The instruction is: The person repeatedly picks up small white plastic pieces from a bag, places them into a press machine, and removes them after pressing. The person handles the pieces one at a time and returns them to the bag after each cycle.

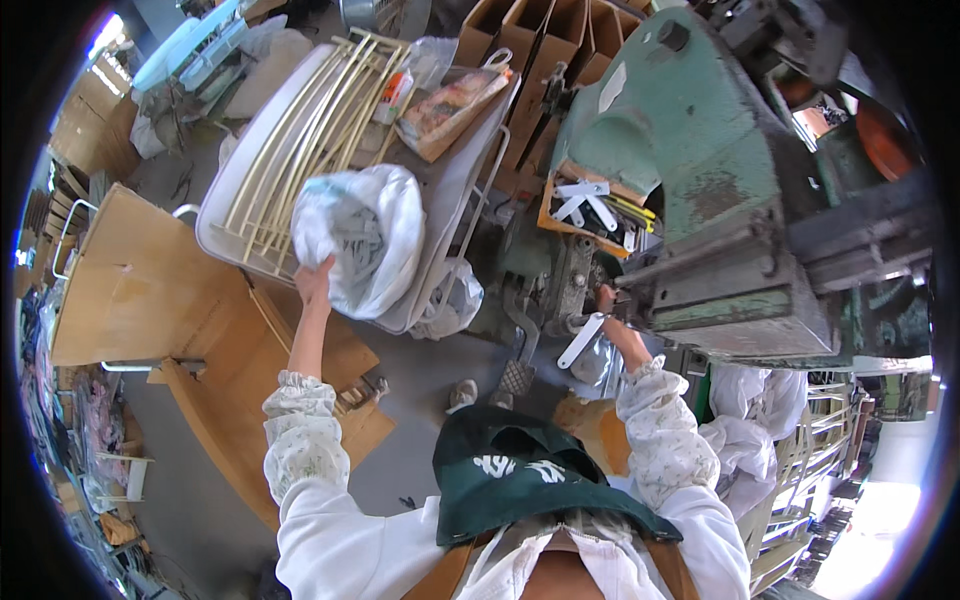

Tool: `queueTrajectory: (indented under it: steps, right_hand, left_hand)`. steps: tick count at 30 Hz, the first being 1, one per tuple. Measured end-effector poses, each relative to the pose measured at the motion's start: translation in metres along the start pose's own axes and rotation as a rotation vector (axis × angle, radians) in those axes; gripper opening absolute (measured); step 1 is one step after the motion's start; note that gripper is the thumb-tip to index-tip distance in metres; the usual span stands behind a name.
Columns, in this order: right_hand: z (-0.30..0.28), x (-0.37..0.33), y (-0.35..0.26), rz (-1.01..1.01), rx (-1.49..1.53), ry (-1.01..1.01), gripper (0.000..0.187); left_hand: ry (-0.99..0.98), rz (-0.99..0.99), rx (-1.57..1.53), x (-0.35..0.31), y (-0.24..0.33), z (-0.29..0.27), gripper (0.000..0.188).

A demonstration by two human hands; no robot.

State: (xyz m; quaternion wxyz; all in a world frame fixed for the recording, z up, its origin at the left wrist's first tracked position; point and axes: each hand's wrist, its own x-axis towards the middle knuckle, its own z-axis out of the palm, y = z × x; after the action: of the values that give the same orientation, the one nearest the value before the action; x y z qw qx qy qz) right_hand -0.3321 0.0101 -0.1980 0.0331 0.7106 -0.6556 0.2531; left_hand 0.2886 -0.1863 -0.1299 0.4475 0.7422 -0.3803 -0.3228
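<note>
1. Light's decent and pretty even mid-frame, floor (405, 405) included, darker under the green machine (640, 115).
2. Lower right's totally blown out, plus smaller glare upper left.
3. Classic fisheye: bendy edges, black corners, bluish fringing.
4. Left-rim clutter (95, 455) looks kinda mushy.

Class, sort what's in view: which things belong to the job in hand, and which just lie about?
Likely in the job:
sack, left hand touching it
machine, right hand at it
white strip
strip box

Apparently lying about:
cardboard
bottle

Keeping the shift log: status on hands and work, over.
Left hand on white sack. Right hand beside white strip, grip unclear. Green machine close by right hand.
</note>
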Motion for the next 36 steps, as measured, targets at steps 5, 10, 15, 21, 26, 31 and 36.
queueTrajectory:
  steps: [5,10,15,21,26,31,36]
  right_hand:
    - [0.019,-0.035,0.081,-0.070,-0.127,0.030,0.018]
    - [-0.010,-0.010,0.012,0.050,-0.004,-0.058,0.018]
    - [-0.028,0.004,-0.007,0.088,0.020,-0.073,0.019]
    - [-0.040,0.001,-0.016,0.121,0.023,-0.077,0.019]
    - [-0.043,-0.008,-0.018,0.150,0.018,-0.082,0.019]
    - [-0.042,-0.012,-0.021,0.165,0.021,-0.087,0.020]
    - [-0.047,-0.009,-0.026,0.175,0.038,-0.082,0.020]
  left_hand:
    - [-0.111,-0.196,-0.493,-0.029,0.009,0.017,0.046]
    - [0.406,0.517,0.239,-0.067,0.067,-0.003,0.049]
    - [-0.228,0.407,0.401,-0.036,0.040,0.044,0.049]
    - [-0.161,0.165,0.824,0.013,-0.025,0.087,0.049]
    - [-0.151,0.081,0.591,0.002,-0.054,0.055,0.049]
    - [-0.200,0.314,0.667,-0.005,-0.029,0.063,0.046]
    - [-0.228,0.554,0.756,-0.022,0.008,0.056,0.033]
